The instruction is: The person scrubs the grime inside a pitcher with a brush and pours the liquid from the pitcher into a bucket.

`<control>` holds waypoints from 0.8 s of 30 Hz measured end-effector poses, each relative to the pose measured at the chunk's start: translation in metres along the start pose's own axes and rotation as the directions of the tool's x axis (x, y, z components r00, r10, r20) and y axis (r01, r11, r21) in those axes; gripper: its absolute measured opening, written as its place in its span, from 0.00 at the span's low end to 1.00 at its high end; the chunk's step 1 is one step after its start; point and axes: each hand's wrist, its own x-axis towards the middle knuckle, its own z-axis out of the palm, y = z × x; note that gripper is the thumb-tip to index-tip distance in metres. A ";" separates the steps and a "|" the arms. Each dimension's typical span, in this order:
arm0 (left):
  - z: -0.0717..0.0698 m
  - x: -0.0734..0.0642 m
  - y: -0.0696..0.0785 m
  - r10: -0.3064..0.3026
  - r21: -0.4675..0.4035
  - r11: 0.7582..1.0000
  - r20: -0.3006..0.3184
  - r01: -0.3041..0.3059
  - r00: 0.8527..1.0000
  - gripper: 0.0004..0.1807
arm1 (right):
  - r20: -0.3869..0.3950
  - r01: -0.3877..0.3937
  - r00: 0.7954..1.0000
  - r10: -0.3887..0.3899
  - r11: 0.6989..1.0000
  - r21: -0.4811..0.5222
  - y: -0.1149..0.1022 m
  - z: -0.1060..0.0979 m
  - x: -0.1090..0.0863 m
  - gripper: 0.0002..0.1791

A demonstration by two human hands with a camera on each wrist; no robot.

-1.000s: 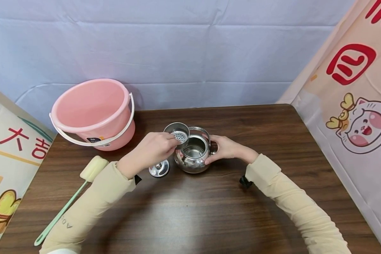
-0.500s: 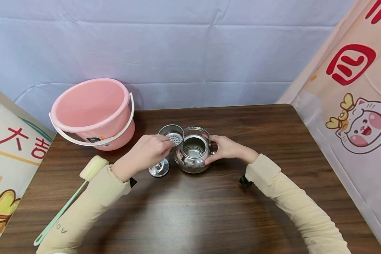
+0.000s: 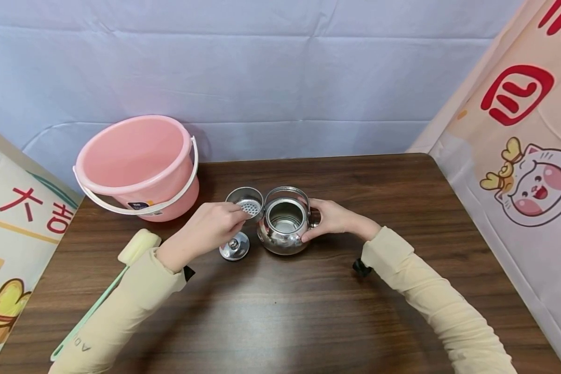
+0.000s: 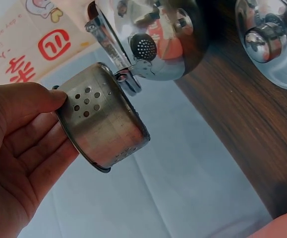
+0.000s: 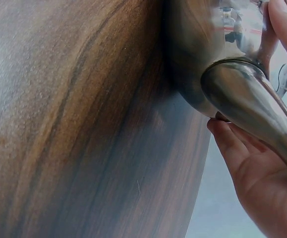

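Steel teapot (image 3: 282,240) upright on wood table (image 3: 308,322), mouth uncovered, hoop handle (image 3: 287,189) raised. R hand (image 3: 331,217) holds teapot's R side, thumb at the front, fingers round the back, w/ spout (image 5: 245,91) btwn them. L hand (image 3: 215,224), just L of teapot, pinches strainer (image 3: 250,208) at its rim, thumb one side & fingers the other; strainer's up off the table, mouth up, a bit tilted, holes in base & side wall. It's right by the hoop handle; can't tell if they touch.

Lid (image 3: 234,248) lies knob up on table, just L of teapot, near L hand. Pink bucket (image 3: 168,195) w/ white bail: well L of teapot & further back, upright. Sponge brush (image 3: 139,246), pale yellow head, green stick: flat on table, far L of teapot, stick partly behind L sleeve (image 3: 121,306).
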 end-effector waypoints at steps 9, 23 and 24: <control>0.001 -0.010 -0.003 0.002 0.001 1.000 -0.016 -0.002 1.000 0.07 | -0.004 0.014 1.000 -0.014 1.000 0.009 0.000 0.001 0.000 0.47; 0.004 -0.026 -0.006 -0.037 0.003 0.999 0.010 0.037 0.999 0.08 | 0.005 0.010 1.000 -0.010 1.000 0.005 0.000 0.000 -0.001 0.48; 0.004 -0.027 -0.007 -0.046 0.001 0.999 0.018 0.046 0.999 0.08 | 0.006 0.010 1.000 -0.010 1.000 0.008 0.000 0.000 -0.001 0.48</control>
